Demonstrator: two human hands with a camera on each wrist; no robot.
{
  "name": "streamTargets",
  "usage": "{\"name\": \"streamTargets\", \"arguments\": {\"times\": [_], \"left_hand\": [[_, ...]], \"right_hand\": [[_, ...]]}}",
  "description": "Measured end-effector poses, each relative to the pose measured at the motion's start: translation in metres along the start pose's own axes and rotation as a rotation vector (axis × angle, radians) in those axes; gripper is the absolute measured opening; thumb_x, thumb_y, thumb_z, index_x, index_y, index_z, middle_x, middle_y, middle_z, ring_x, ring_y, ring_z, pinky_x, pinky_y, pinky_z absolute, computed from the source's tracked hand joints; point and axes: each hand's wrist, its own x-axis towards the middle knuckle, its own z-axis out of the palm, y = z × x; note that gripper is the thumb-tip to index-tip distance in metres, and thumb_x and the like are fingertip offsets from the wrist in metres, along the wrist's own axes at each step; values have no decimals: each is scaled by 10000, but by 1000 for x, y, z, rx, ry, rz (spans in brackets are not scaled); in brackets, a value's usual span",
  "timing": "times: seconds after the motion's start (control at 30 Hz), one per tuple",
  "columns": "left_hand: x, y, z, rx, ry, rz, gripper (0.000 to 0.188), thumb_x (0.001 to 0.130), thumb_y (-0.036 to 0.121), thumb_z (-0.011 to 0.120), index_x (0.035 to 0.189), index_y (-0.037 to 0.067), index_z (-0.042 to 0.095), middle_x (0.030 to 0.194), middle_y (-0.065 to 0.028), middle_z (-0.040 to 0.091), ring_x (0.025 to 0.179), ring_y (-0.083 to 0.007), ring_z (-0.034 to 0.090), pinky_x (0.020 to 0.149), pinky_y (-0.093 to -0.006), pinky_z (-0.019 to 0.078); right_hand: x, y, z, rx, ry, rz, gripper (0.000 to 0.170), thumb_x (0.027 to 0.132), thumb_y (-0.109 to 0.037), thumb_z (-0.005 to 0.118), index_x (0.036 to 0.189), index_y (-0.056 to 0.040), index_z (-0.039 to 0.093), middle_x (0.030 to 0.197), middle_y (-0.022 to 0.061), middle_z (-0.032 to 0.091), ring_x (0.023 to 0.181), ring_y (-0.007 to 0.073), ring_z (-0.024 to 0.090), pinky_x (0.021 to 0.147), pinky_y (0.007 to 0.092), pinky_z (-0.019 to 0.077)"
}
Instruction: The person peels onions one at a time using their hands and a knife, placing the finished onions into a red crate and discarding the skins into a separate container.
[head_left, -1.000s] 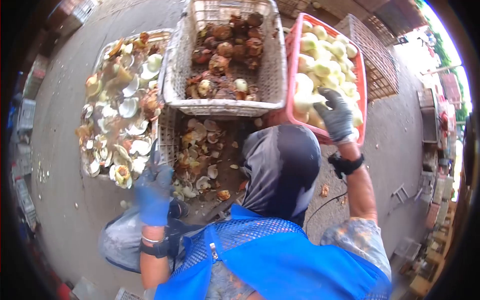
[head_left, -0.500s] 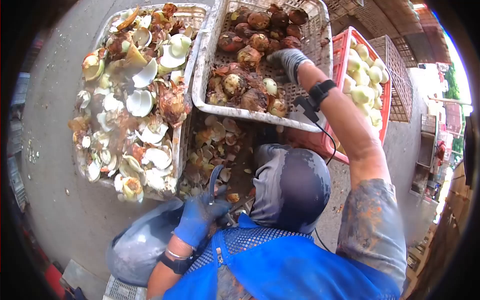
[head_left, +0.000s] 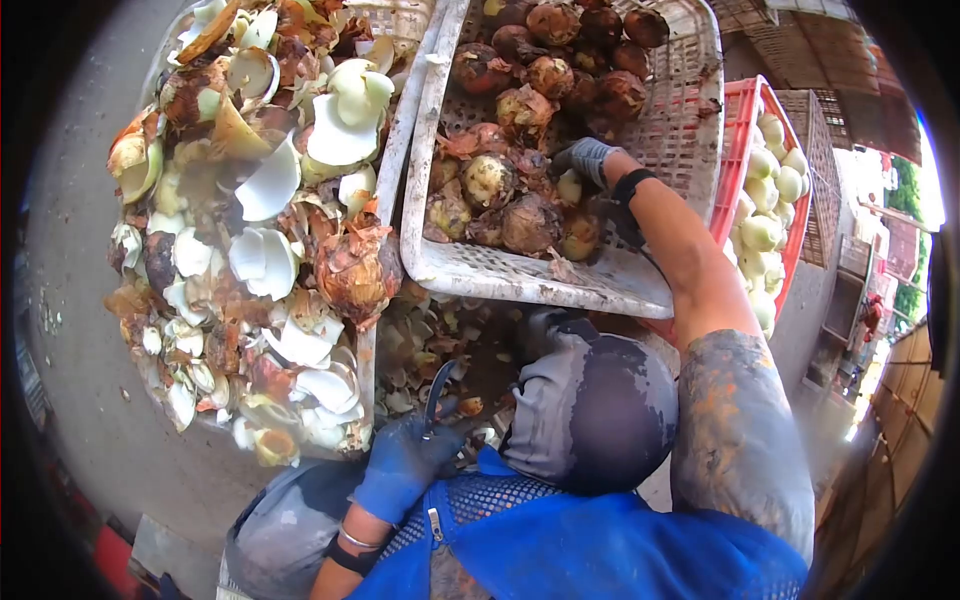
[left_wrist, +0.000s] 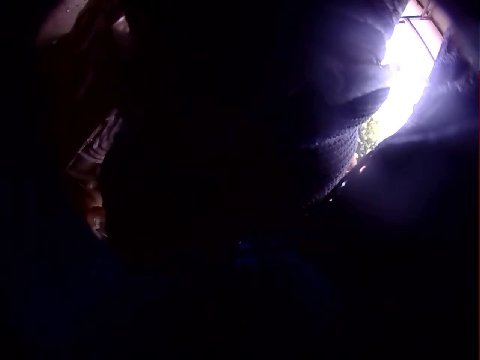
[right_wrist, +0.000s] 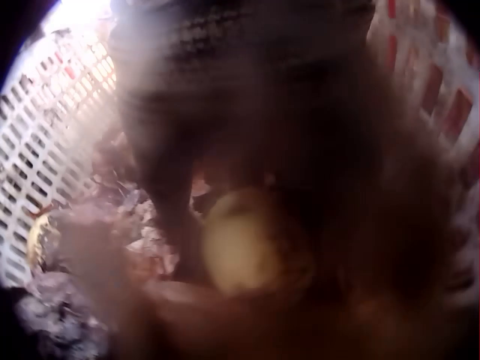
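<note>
My left hand (head_left: 405, 460), in a blue and dark glove, grips a knife with a curved blade (head_left: 437, 392) that points up, low between my legs. The left wrist view is nearly black. My right hand (head_left: 588, 160), in a grey glove, reaches down into the white crate (head_left: 555, 285) of unpeeled onions (head_left: 525, 112). A pale onion (right_wrist: 244, 244) lies right at the right hand's fingers, which are dark and blurred in the right wrist view; I cannot tell whether they are curled round it. More brown onions lie to the left of and beyond the hand.
A crate heaped with white and brown onion peelings (head_left: 268, 262) stands at the left. At the right, a red crate (head_left: 738, 130) holds peeled onions (head_left: 765, 230). Scraps (head_left: 440, 335) litter the ground before my knee (head_left: 600, 410). More crates (head_left: 805, 120) stand beyond.
My right hand has left the peeled onions in the red crate and moved left into the white crate. The left hand, with the knife, has drawn in toward my body. My view has come closer.
</note>
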Motion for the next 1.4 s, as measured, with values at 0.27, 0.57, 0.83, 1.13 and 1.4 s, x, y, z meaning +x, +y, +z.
{"name": "streamTargets", "arguments": {"times": [0.27, 0.57, 0.83, 1.13, 1.4], "left_hand": [[-2, 21, 5, 264, 64, 88, 458, 882, 225, 749, 1284, 15, 685, 896, -152, 751, 769, -184, 716, 734, -330, 553], [-38, 25, 27, -192, 192, 449, 572, 885, 70, 667, 1418, -75, 520, 1040, -169, 744, 716, -135, 687, 594, -247, 568], [-127, 71, 71, -516, 64, 992, 814, 858, 169, 770, 1560, 55, 375, 1000, -146, 737, 641, -111, 653, 522, -223, 524], [-173, 9, 79, 449, 625, 1565, 520, 840, 161, 807, 1311, 14, 642, 1117, -193, 728, 951, -320, 736, 811, -382, 574], [-179, -25, 84, 762, 1057, 1416, 586, 815, 102, 741, 1387, 70, 615, 910, -153, 718, 738, -354, 702, 656, -439, 544]], "right_hand": [[-10, 2, 14, -118, -87, -91, 524, 790, -418, 810, 1114, -10, 749, 1041, 122, 748, 912, 260, 663, 850, 387, 531], [-192, -66, -28, 375, 97, -407, 425, 849, -278, 778, 1202, -51, 713, 1012, 92, 719, 963, 203, 676, 925, 339, 530], [-484, -127, 31, 200, 271, -1078, 799, 741, -346, 878, 1401, -13, 572, 1260, 122, 680, 1178, 235, 641, 1021, 356, 507], [-530, -91, 149, 448, 217, -1086, 1045, 653, -243, 968, 1518, -14, 428, 1349, 114, 626, 1293, 219, 560, 1093, 367, 458], [-515, -96, 183, 146, 499, -1216, 1096, 647, -185, 949, 1552, 6, 362, 1455, 143, 553, 1344, 218, 510, 1140, 366, 392]]}}
